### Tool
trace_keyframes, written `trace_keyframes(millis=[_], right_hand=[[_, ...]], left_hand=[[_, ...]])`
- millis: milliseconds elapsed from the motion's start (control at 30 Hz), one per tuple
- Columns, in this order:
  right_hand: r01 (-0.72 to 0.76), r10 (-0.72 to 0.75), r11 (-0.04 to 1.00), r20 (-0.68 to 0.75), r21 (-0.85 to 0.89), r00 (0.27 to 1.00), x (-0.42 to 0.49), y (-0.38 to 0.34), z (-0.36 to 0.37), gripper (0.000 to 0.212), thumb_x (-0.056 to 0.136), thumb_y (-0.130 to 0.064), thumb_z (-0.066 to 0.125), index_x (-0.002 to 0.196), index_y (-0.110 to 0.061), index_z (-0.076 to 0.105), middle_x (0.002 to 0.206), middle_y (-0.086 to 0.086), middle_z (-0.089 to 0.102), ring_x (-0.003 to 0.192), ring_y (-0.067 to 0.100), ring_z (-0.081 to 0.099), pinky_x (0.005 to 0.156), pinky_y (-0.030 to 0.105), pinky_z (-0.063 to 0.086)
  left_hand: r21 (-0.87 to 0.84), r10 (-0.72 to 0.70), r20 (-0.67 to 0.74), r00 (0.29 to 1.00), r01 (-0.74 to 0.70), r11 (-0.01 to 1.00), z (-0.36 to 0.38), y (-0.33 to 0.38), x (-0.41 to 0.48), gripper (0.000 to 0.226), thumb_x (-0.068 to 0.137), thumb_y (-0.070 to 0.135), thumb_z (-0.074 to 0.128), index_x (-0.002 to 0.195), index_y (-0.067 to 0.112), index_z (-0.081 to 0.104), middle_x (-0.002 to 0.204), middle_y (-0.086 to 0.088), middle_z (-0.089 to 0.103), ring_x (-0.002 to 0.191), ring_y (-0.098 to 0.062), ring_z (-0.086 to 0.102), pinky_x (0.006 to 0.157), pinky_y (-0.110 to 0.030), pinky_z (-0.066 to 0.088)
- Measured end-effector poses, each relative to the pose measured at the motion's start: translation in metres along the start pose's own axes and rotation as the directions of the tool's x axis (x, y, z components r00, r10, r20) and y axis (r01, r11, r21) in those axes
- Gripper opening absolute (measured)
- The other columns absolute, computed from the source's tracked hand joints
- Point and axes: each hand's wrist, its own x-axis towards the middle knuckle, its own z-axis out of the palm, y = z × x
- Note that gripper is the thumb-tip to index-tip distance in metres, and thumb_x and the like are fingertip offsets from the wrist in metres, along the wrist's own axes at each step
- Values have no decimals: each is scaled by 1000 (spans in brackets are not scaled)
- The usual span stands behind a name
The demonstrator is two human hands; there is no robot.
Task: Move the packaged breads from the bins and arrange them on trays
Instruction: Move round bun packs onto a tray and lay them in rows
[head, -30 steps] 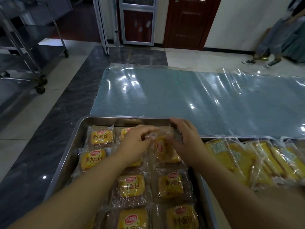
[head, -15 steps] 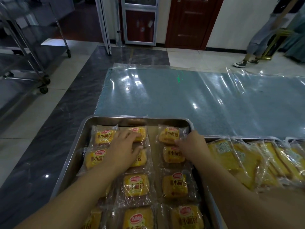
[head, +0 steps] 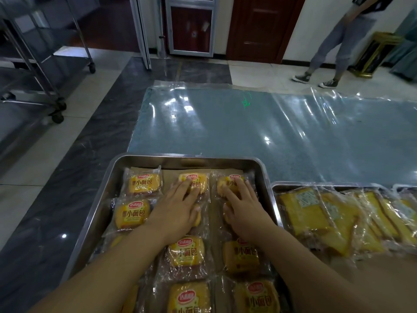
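A steel tray [head: 106,195] holds several small yellow breads in clear packets, laid in three columns. My left hand [head: 176,211] lies flat with straight fingers on the middle column, its fingertips on the far packet [head: 198,180]. Flat as well, my right hand [head: 242,206] presses the right column, fingers on the far-right packet [head: 232,179]. The far-left packet [head: 144,182] lies untouched. To the right, a second container [head: 316,185] is filled with larger yellow packaged breads [head: 304,213].
Behind the tray stretches a blue table surface under clear plastic sheet [head: 270,132]. A wheeled steel rack [head: 45,71] stands at far left on the floor. A person's legs [head: 331,48] are at the back right by a door.
Both hands held a packet above the tray's far right column, set it down, then spread apart and now lie flat on the far packets of the middle and right columns.
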Motion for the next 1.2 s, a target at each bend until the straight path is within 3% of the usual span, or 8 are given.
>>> trace_keyframes(millis=[167,367,533,700,800,900,1000,1200], right_hand=[[-14,15,1000,37,-15,999,2,0,-1,51,98,-47,24,143,-48,0,154,-6,-24,138,28,-28,111,52,-2],[-11,13,1000,71,-28,997,12,3,-7,55,96,-51,27,145,-45,2,154,-2,-24,138,28,-27,112,50,-2],[7,0,998,-113,62,994,-3,-1,-19,49,94,-49,39,141,-41,24,157,-5,2,143,22,-10,113,46,10],[118,-91,991,-346,58,934,-45,-5,-19,47,92,-34,53,136,-21,44,146,-1,36,136,20,27,107,37,29],[130,-124,991,-203,18,971,-65,-3,-7,54,93,-38,50,143,-28,32,153,-4,22,142,19,12,110,39,24],[73,-74,997,-27,-17,997,-72,-1,5,57,96,-45,39,147,-35,16,157,-8,5,144,18,-3,113,40,14],[39,-40,999,-49,-8,998,-74,-4,11,53,97,-46,37,146,-33,21,157,-6,8,144,19,-2,114,40,13],[28,-27,1000,-97,8,995,-82,-12,6,49,96,-42,42,142,-28,34,154,-3,19,143,22,7,113,42,19]], left_hand=[[42,-4,45,999,2,999,-5,0,6,61,96,51,23,148,31,-2,156,5,-12,143,-22,-15,114,-46,12],[58,-24,51,998,21,998,-7,4,14,64,95,54,25,149,30,0,157,2,-10,142,-25,-17,114,-48,13],[36,13,-80,997,-10,999,-16,9,2,59,94,54,28,147,29,20,156,0,7,144,-26,-4,114,-45,14],[-52,30,-214,976,-42,998,-18,21,-34,48,93,47,40,138,31,38,148,3,28,137,-19,19,109,-40,25],[-45,26,-152,988,-34,998,-6,26,-58,49,93,49,37,140,34,33,151,6,23,138,-18,14,110,-41,23],[26,-4,-40,999,5,1000,10,30,-73,56,94,52,26,146,35,16,156,7,9,142,-21,1,114,-43,10],[12,-18,-8,1000,18,1000,15,30,-76,56,95,52,22,147,34,12,157,7,2,143,-22,-6,114,-45,9],[0,7,-1,1000,-7,1000,7,29,-69,56,94,51,32,145,30,24,156,5,11,142,-21,2,113,-44,17]])
